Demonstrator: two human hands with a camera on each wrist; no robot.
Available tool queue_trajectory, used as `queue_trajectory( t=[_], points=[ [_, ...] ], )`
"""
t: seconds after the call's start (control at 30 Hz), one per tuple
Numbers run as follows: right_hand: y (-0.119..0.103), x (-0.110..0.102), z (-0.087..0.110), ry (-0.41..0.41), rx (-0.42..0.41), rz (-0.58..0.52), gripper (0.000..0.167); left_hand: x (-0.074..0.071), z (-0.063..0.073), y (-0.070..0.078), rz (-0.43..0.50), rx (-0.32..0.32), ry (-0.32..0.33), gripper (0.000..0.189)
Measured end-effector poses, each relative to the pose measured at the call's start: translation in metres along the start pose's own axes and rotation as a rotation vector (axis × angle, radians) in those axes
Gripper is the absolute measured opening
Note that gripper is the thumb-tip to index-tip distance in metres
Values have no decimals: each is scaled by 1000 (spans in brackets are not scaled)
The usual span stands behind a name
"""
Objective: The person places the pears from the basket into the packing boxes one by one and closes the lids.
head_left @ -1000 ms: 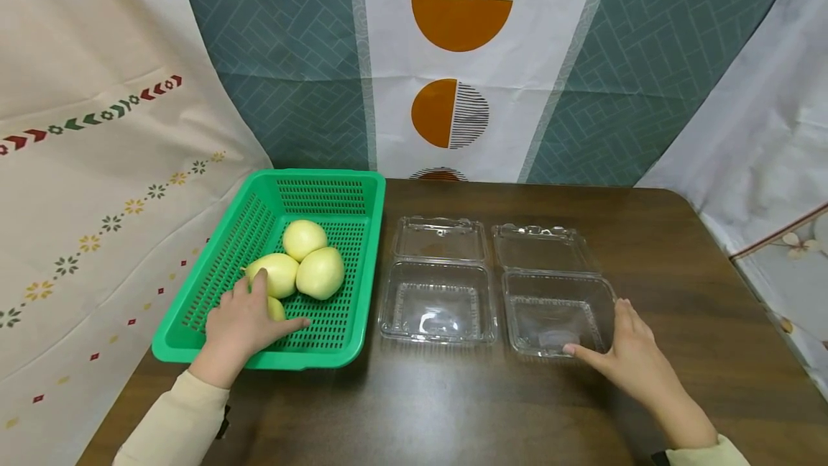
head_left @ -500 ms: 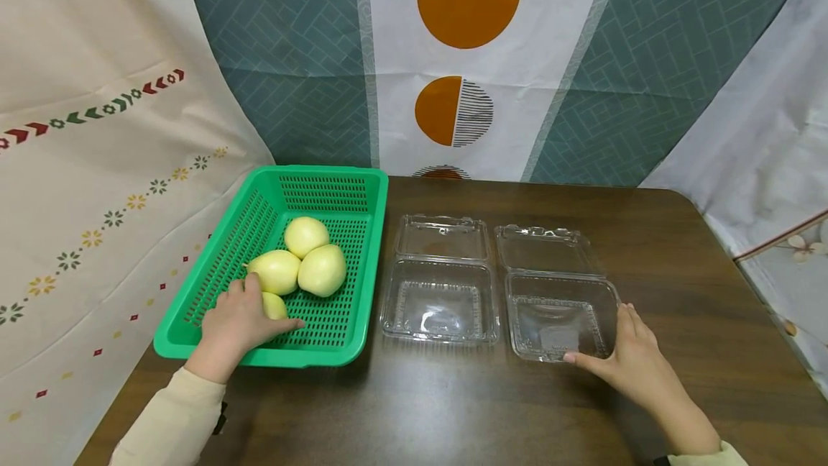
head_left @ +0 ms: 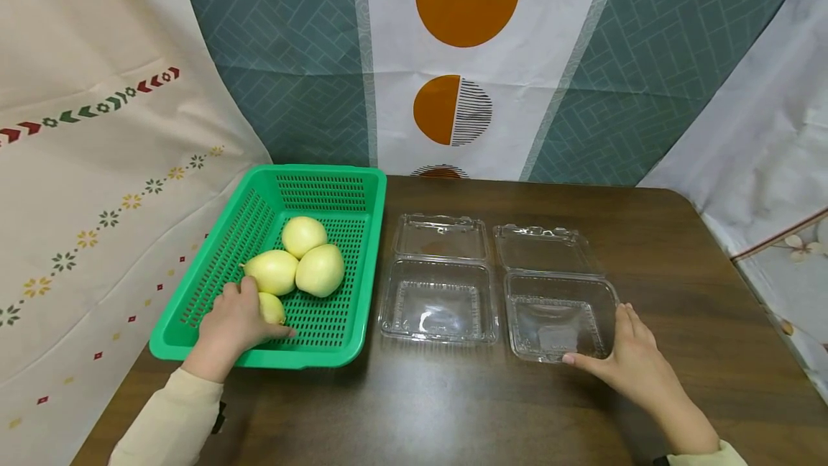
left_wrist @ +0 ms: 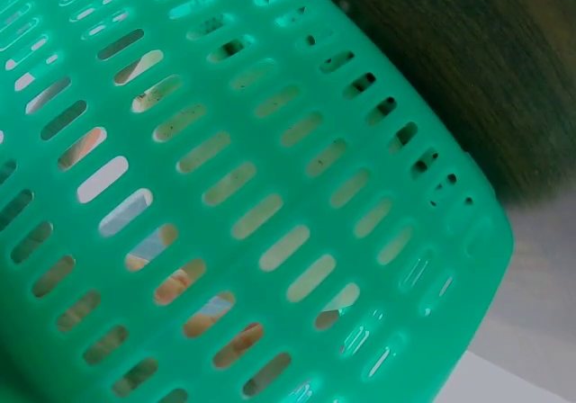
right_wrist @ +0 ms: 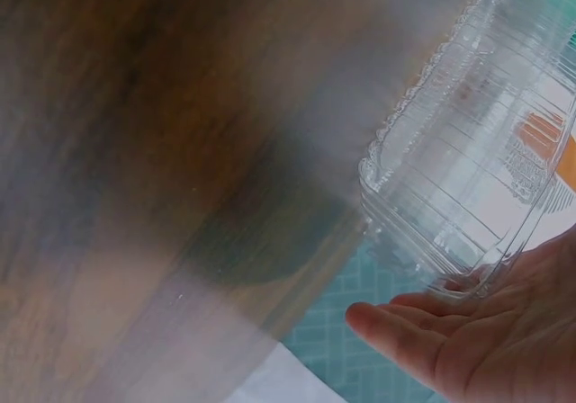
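Basket (head_left: 370, 257) of perforated green plastic, rectangular, stands at left on a brown wooden table (head_left: 427, 408); inside it, the left hand (head_left: 233, 320) grasps the nearest pale-yellow rounded fruit (head_left: 272, 309), beside three similar fruits (head_left: 321, 270). At right, the right hand (head_left: 634, 357), fingers extended, touches the near right corner of an open rectangular clear plastic container (head_left: 556, 311); a matching clear container (head_left: 438, 300) lies between it and the basket.

Over there, 4 pale yellow-green fruits (head_left: 320, 270) stand out against a bright green basket (head_left: 373, 257) patterned with rows of slots. The 2 clear containers (head_left: 440, 339) let through the dark brown wood grain of the table (head_left: 453, 401). Teal cloth (head_left: 291, 34) bears lighter brick-like lines; its white band (head_left: 394, 49) has circles half orange, half black-lined. Cream cloth (head_left: 110, 185) shows red, green and yellow motifs.
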State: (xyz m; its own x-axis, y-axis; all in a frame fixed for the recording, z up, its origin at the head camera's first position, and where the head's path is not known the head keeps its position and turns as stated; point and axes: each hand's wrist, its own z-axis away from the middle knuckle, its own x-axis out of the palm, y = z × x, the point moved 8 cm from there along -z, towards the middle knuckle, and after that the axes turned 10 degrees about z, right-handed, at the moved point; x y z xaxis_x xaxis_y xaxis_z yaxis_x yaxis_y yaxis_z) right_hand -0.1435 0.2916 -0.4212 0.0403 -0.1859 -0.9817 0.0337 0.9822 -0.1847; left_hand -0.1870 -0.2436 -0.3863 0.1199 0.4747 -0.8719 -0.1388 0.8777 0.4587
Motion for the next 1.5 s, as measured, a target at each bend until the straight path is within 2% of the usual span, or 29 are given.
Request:
queue_trajectory(
  t=[0.17,0.57,0.77,1.5],
  points=[
    [0,1,0,-16,1,-1,126,2,0,-2,10,-20,-25,99],
    [1,1,1,3,12,1,127,7,-2,-6,-1,-75,-91,105],
    [2,2,2,-6,15,1,127,9,-3,-8,-20,-104,-127,101],
    [1,2,2,47,-13,-6,126,8,-3,-11,-6,-124,-109,95]
  ],
)
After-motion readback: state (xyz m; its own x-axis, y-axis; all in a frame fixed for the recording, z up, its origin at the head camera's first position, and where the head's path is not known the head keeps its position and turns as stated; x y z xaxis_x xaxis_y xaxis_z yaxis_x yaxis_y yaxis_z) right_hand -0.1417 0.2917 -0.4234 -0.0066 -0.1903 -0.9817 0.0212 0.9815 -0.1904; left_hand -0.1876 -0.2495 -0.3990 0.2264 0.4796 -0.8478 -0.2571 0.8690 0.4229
